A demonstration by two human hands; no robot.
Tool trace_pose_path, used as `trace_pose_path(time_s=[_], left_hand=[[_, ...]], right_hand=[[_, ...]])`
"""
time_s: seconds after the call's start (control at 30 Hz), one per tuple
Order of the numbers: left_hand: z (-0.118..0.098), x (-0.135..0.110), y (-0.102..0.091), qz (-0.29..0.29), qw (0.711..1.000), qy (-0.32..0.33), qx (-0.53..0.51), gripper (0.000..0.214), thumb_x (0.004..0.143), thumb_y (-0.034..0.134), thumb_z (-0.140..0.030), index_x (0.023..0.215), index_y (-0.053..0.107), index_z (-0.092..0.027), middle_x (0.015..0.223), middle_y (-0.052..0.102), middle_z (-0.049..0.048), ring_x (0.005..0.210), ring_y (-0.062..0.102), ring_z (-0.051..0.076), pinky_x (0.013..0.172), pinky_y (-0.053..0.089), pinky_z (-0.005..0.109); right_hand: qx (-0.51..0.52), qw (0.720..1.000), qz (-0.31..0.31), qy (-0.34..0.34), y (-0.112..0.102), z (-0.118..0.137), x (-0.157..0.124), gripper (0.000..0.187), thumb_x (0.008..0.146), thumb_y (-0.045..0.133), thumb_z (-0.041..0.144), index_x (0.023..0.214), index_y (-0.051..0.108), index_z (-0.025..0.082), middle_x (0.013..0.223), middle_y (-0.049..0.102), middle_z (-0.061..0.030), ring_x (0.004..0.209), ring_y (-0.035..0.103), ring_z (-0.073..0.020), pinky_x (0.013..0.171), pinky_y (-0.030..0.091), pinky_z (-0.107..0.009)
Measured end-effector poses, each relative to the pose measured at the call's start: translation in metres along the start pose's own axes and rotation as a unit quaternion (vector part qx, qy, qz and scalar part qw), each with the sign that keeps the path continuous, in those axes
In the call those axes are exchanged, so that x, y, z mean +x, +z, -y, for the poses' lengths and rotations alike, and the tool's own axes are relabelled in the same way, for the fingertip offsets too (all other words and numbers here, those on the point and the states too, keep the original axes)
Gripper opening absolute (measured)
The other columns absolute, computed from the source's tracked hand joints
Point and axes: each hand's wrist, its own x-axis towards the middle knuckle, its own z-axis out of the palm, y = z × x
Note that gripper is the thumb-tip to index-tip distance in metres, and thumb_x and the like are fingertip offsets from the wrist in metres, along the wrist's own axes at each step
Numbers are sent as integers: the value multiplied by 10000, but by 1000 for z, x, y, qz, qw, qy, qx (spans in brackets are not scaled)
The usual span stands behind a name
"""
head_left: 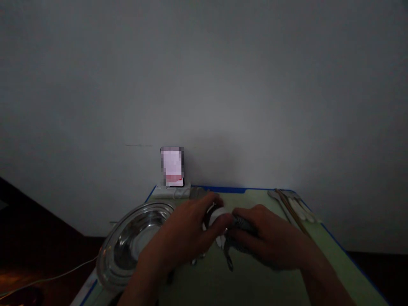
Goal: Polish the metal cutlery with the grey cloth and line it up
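In the head view, my left hand is curled around a small round thing with a white top and a dark side; its kind is hard to make out in the dim light. My right hand grips a dark grey, speckled thing that meets the round thing at its right edge. Below the hands, a dark looped piece hangs or lies over the green tabletop. Whether it joins the grey thing cannot be told.
A shiny metal basin stands left of my left forearm. A phone leans on the wall behind a white power strip. Several long-handled utensils lie at the back right. A pale cable runs off to the left.
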Motion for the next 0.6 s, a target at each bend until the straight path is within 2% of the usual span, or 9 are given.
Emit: trace_pose_path(time_s=[0.07,0.13,0.2,0.27,0.33,0.43,0.5,0.6], left_hand=[[-5,-3,-3,12,998,39,58,282,817,509,-466,962,569,-232,803,640,10,692,578,170,592,396,262],[-9,-3,-4,16,993,70,97,273,806,521,-467,925,585,-229,845,638,22,735,584,182,614,393,267],[-6,-1,-3,19,987,93,127,257,816,505,-456,851,592,-216,800,634,20,702,580,174,586,372,258],[4,3,-4,6,983,107,147,269,833,477,-445,796,588,-202,701,614,6,617,556,150,544,339,247],[18,6,-7,-25,983,103,151,290,855,438,-422,768,591,-191,595,564,-16,523,503,118,508,308,236],[34,7,-14,-37,985,76,150,309,853,434,-408,701,584,-184,501,483,-40,457,441,97,476,285,221],[33,7,-13,-39,986,72,149,312,852,429,-385,663,571,-182,483,464,-44,439,420,90,466,277,218],[19,8,-1,-49,984,76,154,304,848,421,-335,624,547,-173,480,472,-40,427,421,87,463,272,223]], right_hand=[[55,998,28,-23,-4,-4,0,158,838,494,303,820,587,176,641,566,29,548,445,-80,522,313,-209],[92,994,41,-51,-6,-7,0,165,833,512,316,829,588,170,663,577,28,571,460,-80,536,332,-202],[92,993,47,-60,-6,-8,0,193,847,491,339,826,582,170,673,581,25,575,465,-81,533,334,-201],[55,997,38,-40,-7,-10,-1,215,870,448,342,804,570,178,665,579,24,567,468,-84,532,330,-208],[5,1000,20,-12,-10,-12,-5,216,881,425,341,809,565,193,679,584,20,592,490,-96,561,342,-220],[-39,999,17,10,-19,-16,-11,235,885,410,366,814,568,208,701,592,9,637,519,-116,595,355,-236],[-48,998,30,25,-23,-18,-15,266,885,402,395,792,567,207,685,586,6,631,521,-121,582,353,-239],[-43,997,43,44,-21,-15,-16,280,883,398,404,785,569,204,673,591,2,612,520,-123,558,343,-243]])
